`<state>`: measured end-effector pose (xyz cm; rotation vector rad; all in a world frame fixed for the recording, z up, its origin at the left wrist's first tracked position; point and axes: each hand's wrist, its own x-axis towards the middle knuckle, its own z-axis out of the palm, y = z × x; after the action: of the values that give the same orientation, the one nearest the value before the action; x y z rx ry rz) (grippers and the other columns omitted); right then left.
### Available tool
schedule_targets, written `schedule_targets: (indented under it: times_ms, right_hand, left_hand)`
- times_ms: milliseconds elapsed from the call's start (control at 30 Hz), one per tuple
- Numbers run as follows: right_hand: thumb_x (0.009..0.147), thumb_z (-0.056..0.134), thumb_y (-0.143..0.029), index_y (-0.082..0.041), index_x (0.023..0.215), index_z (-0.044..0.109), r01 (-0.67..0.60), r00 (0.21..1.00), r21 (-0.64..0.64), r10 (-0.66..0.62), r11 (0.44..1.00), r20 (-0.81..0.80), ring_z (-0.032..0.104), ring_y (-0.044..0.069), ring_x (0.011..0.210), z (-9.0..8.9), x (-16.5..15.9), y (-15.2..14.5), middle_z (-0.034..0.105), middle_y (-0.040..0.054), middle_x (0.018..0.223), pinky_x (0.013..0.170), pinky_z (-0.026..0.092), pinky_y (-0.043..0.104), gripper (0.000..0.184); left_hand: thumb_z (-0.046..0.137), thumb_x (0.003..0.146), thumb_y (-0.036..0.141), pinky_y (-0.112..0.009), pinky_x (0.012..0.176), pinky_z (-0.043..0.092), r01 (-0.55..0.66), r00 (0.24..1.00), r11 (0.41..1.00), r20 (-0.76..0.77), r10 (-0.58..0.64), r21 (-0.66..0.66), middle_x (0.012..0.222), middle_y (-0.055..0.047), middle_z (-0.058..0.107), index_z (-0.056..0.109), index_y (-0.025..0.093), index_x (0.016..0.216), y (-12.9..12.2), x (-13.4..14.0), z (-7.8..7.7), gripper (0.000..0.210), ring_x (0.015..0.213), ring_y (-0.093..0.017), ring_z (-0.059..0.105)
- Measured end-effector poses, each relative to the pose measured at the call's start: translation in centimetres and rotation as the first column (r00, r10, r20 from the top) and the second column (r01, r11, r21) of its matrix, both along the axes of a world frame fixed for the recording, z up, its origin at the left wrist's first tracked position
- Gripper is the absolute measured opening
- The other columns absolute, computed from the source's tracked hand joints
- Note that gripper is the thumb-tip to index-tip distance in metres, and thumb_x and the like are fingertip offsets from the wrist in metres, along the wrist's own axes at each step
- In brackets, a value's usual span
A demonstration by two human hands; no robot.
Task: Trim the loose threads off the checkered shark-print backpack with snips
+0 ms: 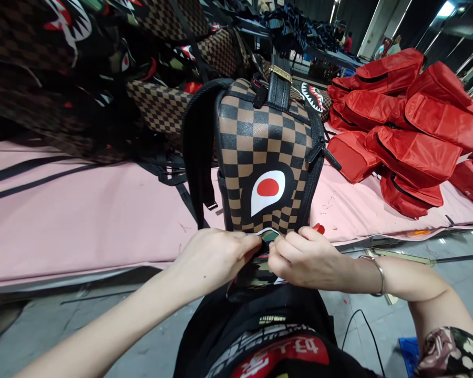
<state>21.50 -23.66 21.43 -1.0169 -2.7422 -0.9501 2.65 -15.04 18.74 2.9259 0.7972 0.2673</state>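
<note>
A brown-and-black checkered backpack (244,142) stands on the pink-covered table in front of me, its white-and-red eye patch facing up toward me. My left hand (224,249) and my right hand (301,254) meet at the bag's near lower side, over a camouflage-printed part (256,275). Both hands have their fingers pinched on the edge of the bag there, close together. Exactly what lies between the fingertips is partly hidden. A black strap (200,152) hangs at the bag's left side, and zipper pulls (315,150) dangle on its right.
More checkered backpacks (161,105) are piled at the left and back of the pink table cover (82,220). Red fabric pouches (413,152) lie heaped on the right. Dark goods (311,34) and people are farther back. A cable (366,325) runs over the floor.
</note>
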Motion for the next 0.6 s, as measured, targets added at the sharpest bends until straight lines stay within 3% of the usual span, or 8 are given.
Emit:
schedule_targets:
  times_ms: [233,400,533,600]
  right_hand:
    - [0.087,0.039,-0.010,-0.015,0.073,0.051,-0.006,1.000,-0.010,0.005,1.000,-0.022,0.044,0.015,0.063,-0.5,-1.0,0.8,0.048,0.0026,0.067,0.056,0.028,0.032,0.019]
    - [0.090,0.039,-0.012,-0.014,0.090,0.055,0.127,0.988,-0.003,-0.127,0.992,-0.090,0.046,0.016,0.064,0.2,0.2,-0.3,0.056,0.0035,0.077,0.057,0.029,0.032,0.016]
    - [0.090,0.044,-0.016,-0.014,0.112,0.051,0.239,0.891,-0.235,-0.309,0.942,-0.333,0.052,0.015,0.080,0.4,1.0,-1.4,0.060,0.0051,0.098,0.065,0.036,0.030,0.023]
    - [0.086,0.049,-0.019,-0.017,0.119,0.047,0.208,0.847,-0.345,-0.345,0.915,-0.404,0.053,0.014,0.087,-0.5,0.9,-1.6,0.058,0.0048,0.106,0.067,0.037,0.027,0.033]
  left_hand:
    - [0.038,0.082,0.014,-0.026,0.044,0.028,0.017,0.999,0.999,0.036,-0.019,0.035,0.068,0.001,0.068,0.064,0.021,0.081,0.0,0.0,-0.3,0.027,0.055,-0.018,0.061]
    - [0.031,0.092,0.025,-0.026,0.046,0.034,0.065,0.961,0.995,0.265,-0.081,0.069,0.065,0.000,0.066,0.061,0.018,0.083,0.4,-0.5,-1.5,0.032,0.054,-0.015,0.061]
    - [0.039,0.092,0.030,-0.023,0.051,0.040,0.156,0.887,0.974,0.458,-0.064,-0.166,0.070,0.002,0.066,0.059,0.019,0.089,1.1,-1.3,-1.5,0.023,0.055,-0.010,0.058]
    - [0.040,0.093,0.032,-0.023,0.050,0.039,0.279,0.840,0.903,0.539,-0.064,-0.327,0.062,0.002,0.061,0.060,0.019,0.078,1.6,-1.7,-1.5,0.028,0.051,-0.009,0.053]
